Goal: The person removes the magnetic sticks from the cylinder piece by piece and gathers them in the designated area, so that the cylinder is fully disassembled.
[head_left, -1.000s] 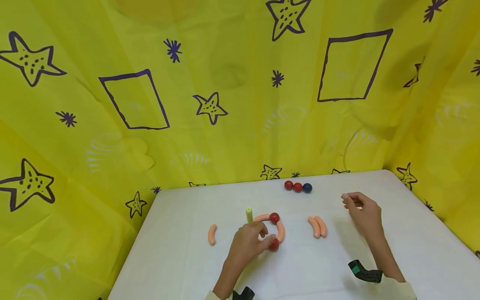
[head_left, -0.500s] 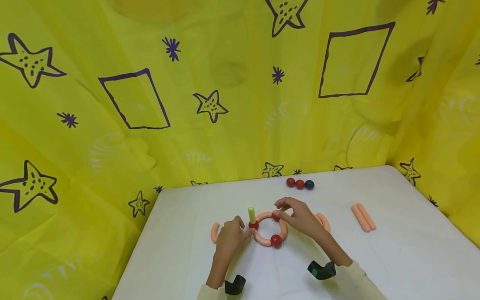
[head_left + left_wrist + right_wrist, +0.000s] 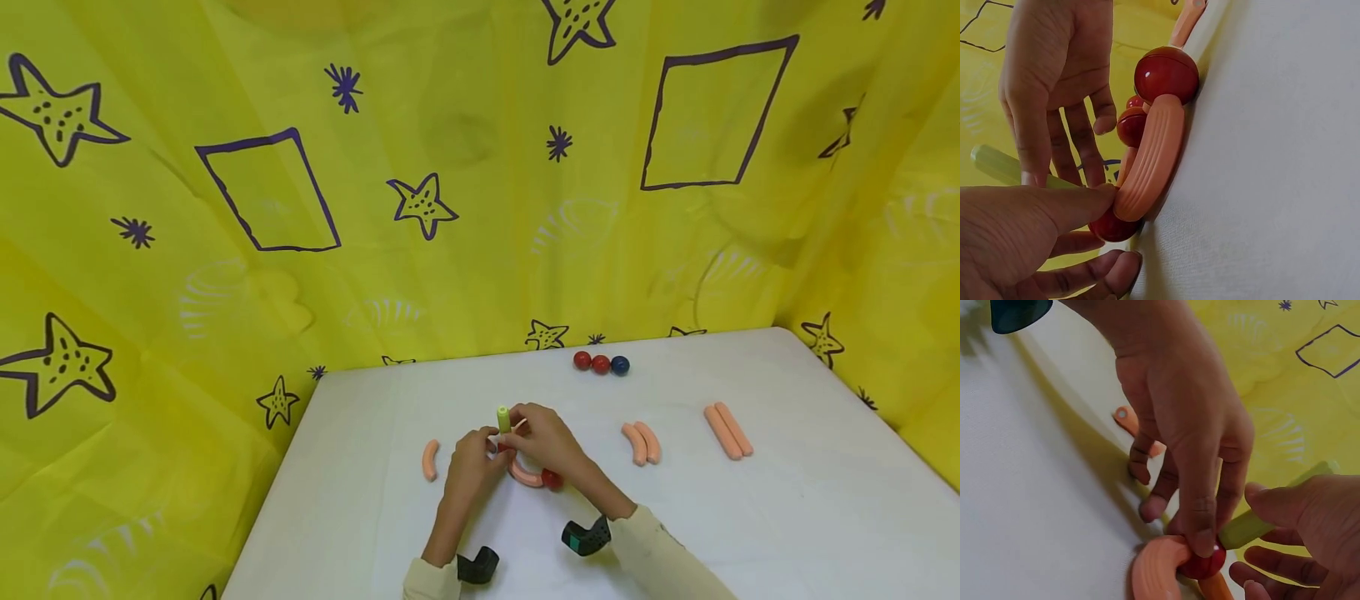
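Note:
A ring of curved pink toy rods [image 3: 1155, 159] and red balls lies on the white table. My left hand [image 3: 468, 462] is at the ring's left side, its thumb on a red ball [image 3: 1113, 228] and its fingers below. From that ball rises a straight yellow-green rod [image 3: 503, 419]. My right hand [image 3: 551, 439] reaches across the ring and pinches this rod between thumb and fingers. Another red ball [image 3: 552, 480] sits at the ring's near right. The right hand hides much of the ring's far side in the head view.
Two red balls and a blue ball [image 3: 620, 365] stand in a row at the back. Curved pink rods [image 3: 642, 443] lie to the right, straight pink rods [image 3: 727, 431] farther right. A single curved rod [image 3: 430, 460] lies at left. A yellow patterned curtain [image 3: 450, 292] surrounds the table [image 3: 375, 533].
My right hand has moved left from the table's right side, across the ring, to the yellow-green rod. My left hand has shifted slightly left, onto the red ball under that rod.

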A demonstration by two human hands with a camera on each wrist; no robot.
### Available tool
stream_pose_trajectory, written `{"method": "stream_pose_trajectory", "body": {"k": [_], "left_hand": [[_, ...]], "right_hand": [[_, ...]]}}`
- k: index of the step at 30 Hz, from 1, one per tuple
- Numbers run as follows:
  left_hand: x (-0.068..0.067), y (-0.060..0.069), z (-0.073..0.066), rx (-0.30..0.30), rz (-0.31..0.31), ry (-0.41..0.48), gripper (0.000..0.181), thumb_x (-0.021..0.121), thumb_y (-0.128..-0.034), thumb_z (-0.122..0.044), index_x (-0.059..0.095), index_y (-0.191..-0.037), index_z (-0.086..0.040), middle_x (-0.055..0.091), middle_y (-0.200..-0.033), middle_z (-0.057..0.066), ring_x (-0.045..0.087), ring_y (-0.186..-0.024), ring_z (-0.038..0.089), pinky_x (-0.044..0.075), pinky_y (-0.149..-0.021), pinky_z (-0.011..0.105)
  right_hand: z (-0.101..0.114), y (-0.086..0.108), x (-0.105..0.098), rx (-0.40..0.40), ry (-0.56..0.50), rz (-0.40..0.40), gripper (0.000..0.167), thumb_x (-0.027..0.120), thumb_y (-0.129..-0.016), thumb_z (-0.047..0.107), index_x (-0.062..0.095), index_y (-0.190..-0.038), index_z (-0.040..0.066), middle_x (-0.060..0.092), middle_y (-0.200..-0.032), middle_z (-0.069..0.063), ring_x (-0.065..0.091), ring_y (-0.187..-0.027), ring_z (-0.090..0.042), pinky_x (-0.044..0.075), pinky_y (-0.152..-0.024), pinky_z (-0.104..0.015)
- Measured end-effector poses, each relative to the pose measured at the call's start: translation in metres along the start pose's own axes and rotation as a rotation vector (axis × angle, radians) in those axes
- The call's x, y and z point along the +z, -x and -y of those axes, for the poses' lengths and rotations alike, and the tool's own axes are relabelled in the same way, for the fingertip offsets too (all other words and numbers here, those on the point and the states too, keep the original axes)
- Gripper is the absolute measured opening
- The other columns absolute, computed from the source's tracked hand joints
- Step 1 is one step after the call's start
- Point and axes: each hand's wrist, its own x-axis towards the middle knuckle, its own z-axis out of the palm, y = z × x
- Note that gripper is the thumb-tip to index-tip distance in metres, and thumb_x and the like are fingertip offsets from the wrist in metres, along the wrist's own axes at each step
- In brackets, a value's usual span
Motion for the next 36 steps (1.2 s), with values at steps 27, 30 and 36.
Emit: {"method": "stream_pose_trajectory", "body": {"k": [27, 30, 36], "left_hand": [[0.005, -0.002, 0.000, -0.011, -0.034, 0.068, 0.022, 0.072, -0.0781, -0.014, 0.073, -0.097, -0.003, 0.065, -0.074, 0.000, 0.055, -0.068, 0.009, 0.043, -0.056, 0.023], [0.006, -0.001, 0.000, -0.017, -0.034, 0.058, 0.021, 0.072, -0.0781, -0.015, 0.073, -0.096, -0.004, 0.065, -0.073, 0.001, 0.054, -0.067, 0.009, 0.042, -0.055, 0.022], [0.005, -0.001, 0.000, -0.011, -0.037, 0.059, 0.022, 0.075, -0.0788, -0.018, 0.072, -0.095, -0.003, 0.065, -0.073, 0.003, 0.053, -0.067, 0.010, 0.042, -0.055, 0.023]], "right_hand": [[-0.002, 0.002, 0.012, -0.055, 0.171, -0.094, 0.019, 0.077, -0.084, 0.024, 0.065, -0.087, 0.011, 0.067, -0.078, 0.002, 0.055, -0.068, -0.007, 0.048, -0.064, -0.025], [-0.003, 0.003, 0.012, -0.025, 0.146, -0.089, 0.017, 0.076, -0.085, 0.024, 0.065, -0.089, 0.011, 0.069, -0.081, 0.000, 0.059, -0.072, -0.008, 0.051, -0.068, -0.027], [-0.005, 0.003, 0.009, 0.028, 0.039, -0.091, 0.017, 0.076, -0.084, 0.018, 0.066, -0.093, 0.007, 0.071, -0.085, -0.004, 0.066, -0.081, -0.015, 0.057, -0.075, -0.034]]}}
